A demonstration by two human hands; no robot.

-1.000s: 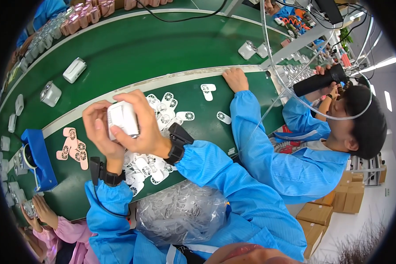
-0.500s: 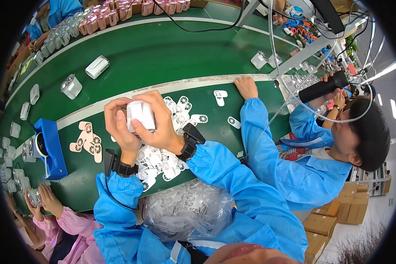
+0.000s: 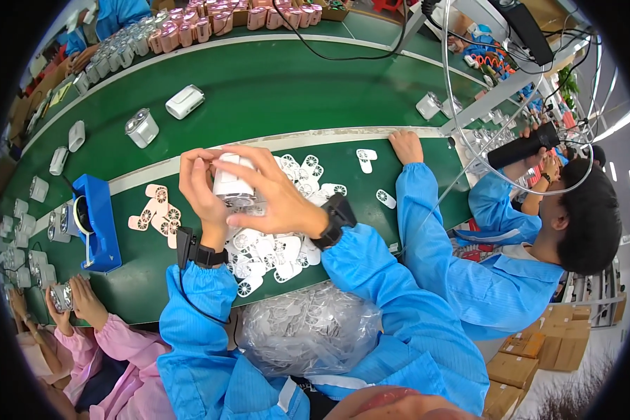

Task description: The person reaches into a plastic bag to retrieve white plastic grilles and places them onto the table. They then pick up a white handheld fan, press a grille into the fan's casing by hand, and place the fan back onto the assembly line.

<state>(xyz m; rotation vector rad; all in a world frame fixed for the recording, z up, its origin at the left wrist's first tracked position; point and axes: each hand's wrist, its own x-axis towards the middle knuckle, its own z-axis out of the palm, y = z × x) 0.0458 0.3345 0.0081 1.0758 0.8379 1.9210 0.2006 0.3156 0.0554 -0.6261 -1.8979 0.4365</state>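
Note:
A white, rounded-box device (image 3: 231, 180) is held up over the green bench between my two hands. My left hand (image 3: 206, 196) grips its left side, with fingers up by its top. My right hand (image 3: 280, 199) curls over it from the right, fingers across the upper part and thumb low beneath it. The device's lower end shows a grey, shiny face, partly hidden by my hand. Under and beside my hands lies a heap of white plastic plates with spoked round grilles (image 3: 283, 255). A few pale pink plates (image 3: 158, 210) of the same shape lie to the left.
A clear bag of similar parts (image 3: 308, 329) sits in front of me. At left stands a blue tape dispenser (image 3: 102, 227). White devices (image 3: 185, 102) rest on the green belt (image 3: 259, 91) beyond. To my right, a co-worker in a blue sleeve (image 3: 427, 238) holds a black cylindrical tool (image 3: 521, 145).
The device has tipped so its grey lower end shows more. My right thumb has moved from its front to below it, and the right fingers have spread. The whole view has shifted slightly.

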